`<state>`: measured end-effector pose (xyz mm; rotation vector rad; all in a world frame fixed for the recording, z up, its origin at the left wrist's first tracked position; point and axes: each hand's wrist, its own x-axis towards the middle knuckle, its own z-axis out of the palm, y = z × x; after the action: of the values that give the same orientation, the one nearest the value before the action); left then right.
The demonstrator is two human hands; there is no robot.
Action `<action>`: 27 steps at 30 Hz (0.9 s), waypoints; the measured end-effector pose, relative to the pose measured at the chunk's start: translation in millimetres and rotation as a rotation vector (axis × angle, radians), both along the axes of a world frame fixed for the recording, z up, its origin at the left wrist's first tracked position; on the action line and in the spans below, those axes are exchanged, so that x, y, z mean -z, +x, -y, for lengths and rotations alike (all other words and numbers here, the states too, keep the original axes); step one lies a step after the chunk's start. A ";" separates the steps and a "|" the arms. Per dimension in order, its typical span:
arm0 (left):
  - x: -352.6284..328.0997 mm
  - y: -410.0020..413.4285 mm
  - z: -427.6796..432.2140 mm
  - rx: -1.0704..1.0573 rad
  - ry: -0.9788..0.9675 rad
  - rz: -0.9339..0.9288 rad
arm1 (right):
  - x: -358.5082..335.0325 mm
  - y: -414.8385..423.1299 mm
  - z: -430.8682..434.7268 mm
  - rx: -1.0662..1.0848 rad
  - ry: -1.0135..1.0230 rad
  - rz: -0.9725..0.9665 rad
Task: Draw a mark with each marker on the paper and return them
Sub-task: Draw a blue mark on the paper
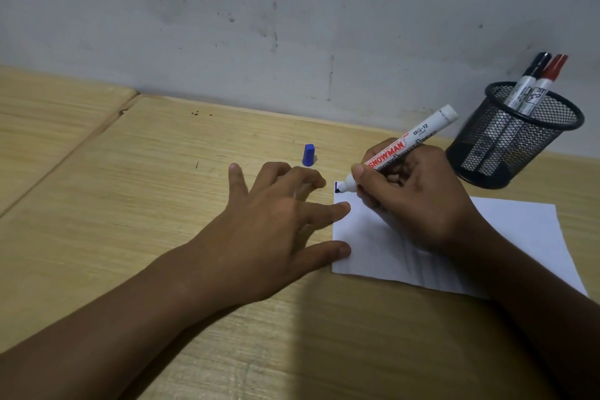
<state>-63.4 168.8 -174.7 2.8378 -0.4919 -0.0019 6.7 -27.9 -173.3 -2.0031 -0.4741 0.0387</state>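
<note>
markers 3 | right hand pinching marker | left hand spread | cap 1, seemingly blue

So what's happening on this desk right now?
A person is marking a white sheet of paper. The right hand has an uncapped blue Snowman marker in its grip, tip at the paper's far left corner, where a short blue mark shows. The left hand holds the paper's left edge down with its fingertips. The blue cap stands on the wooden desk. A black marker and a red marker wait in the mesh cup.
</note>
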 end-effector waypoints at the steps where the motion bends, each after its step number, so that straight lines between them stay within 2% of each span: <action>1: 0.2 0.2 -0.1 0.002 0.003 0.001 | -0.4 0.0 0.2 -0.003 -0.002 0.001; 5: 1.1 0.3 -1.3 0.007 -0.017 0.020 | 1.1 0.7 0.6 0.008 0.035 -0.015; 8: 0.3 -0.6 -1.0 0.003 -0.051 0.048 | 0.3 1.1 2.5 0.043 0.164 -0.055; 11: -5.0 -4.3 0.3 -0.045 -0.269 0.065 | -12.1 1.4 7.3 0.073 0.355 -0.108; 14: -11.4 -2.2 3.1 -0.200 -0.483 0.044 | -31.3 1.8 13.5 0.134 0.487 -0.069; 16: -17.8 8.8 5.1 -0.314 -0.553 0.034 | -43.5 0.0 17.1 0.148 0.519 -0.044; 20: -30.9 43.1 5.5 -0.407 -0.385 -0.038 | -61.1 -11.9 23.2 0.156 0.518 -0.037; 23: -40.3 54.5 8.4 -0.465 -0.330 0.003 | -74.7 -26.2 32.2 0.178 0.518 -0.022; 25: -54.3 48.9 14.7 -0.452 -0.493 0.049 | -85.2 -34.3 40.7 0.210 0.544 -0.022; 27: -77.1 33.3 27.9 -0.375 -0.804 0.039 | -96.8 -41.7 47.6 0.240 0.570 -0.028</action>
<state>-30.1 140.9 -97.6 2.0900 0.0519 0.2597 -35.0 -75.5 -76.5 -1.4818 -0.1908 -0.1966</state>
